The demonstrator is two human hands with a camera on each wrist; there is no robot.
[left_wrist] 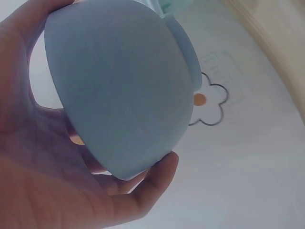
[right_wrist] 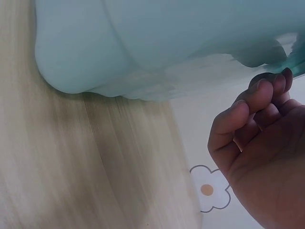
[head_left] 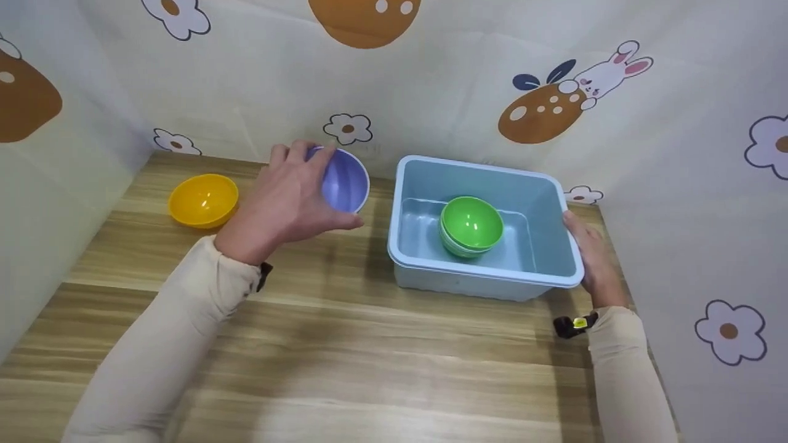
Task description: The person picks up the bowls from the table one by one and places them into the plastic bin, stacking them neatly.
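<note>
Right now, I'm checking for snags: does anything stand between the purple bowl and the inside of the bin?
Between the purple bowl and the inside, only the left rim of the bin stands; a green bowl sits within.

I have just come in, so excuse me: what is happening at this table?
A person is handling small bowls beside a light blue bin. The left hand holds a purple bowl, tilted, to the left of the bin. The right hand rests against the bin's right side. A green bowl sits inside the bin, and a yellow bowl stands on the table, further left.
</note>
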